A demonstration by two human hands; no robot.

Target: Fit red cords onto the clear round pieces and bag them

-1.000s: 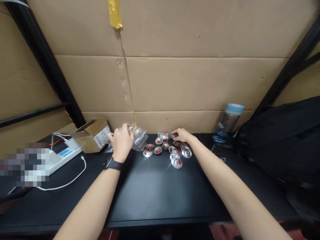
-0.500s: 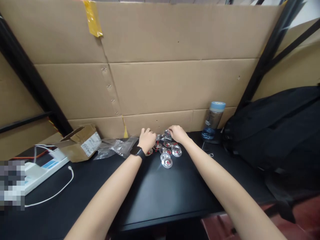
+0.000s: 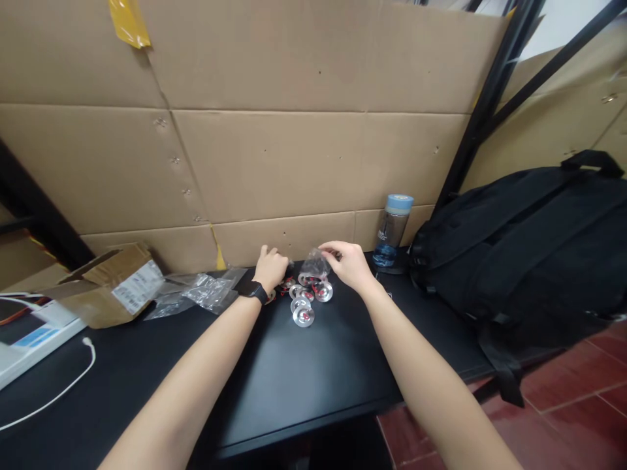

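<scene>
Several shiny round metal discs with red parts (image 3: 304, 316) lie in a cluster on the black table (image 3: 308, 378). At the right of the cluster, my right hand (image 3: 345, 262) pinches a clear plastic bag (image 3: 315, 264) by its upper edge, and the bag stands over the rear discs. My left hand (image 3: 272, 267), with a black watch (image 3: 253, 289) on the wrist, is at the cluster's left side. Its fingers are bent downward, and their tips and whatever they hold are hidden.
Crumpled clear bags (image 3: 210, 292) and an open cardboard box (image 3: 117, 287) lie on the left, near a white power strip (image 3: 39, 339) with cables. A blue-lidded bottle (image 3: 392, 232) and a black backpack (image 3: 519, 241) stand on the right. Cardboard (image 3: 294, 170) lines the back.
The view has shifted to the right. A clear bag now shows upright at my right fingertips, where they were beside the discs before. My left hand stays near the discs' left side.
</scene>
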